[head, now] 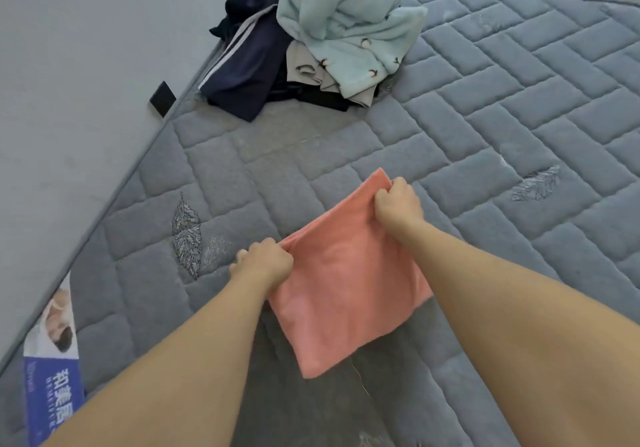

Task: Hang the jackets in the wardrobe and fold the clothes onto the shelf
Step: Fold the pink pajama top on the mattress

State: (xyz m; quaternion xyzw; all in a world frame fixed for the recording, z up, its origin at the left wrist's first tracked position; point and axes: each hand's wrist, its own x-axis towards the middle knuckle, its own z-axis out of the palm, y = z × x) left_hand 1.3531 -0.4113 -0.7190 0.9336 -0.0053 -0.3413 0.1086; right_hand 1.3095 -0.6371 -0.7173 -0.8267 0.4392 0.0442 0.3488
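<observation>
Left hand point(265, 261) & right hand point(398, 202) each pinch a top corner of folded pink cloth point(346, 294), fingers curled tight, over grey mattress point(485, 117), clothes pile point(311, 37) well apart

Under me lies a grey quilted mattress point(519, 107) with a blue printed label point(52, 370) at its edge, beside a grey wall point(86, 48) bearing a small black square point(162, 99).

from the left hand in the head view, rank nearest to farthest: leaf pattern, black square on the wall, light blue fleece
From the left hand:
1. Leaf pattern, just left of it on the mattress.
2. Black square, up on the left wall.
3. Light blue fleece, on the far pile.
</observation>
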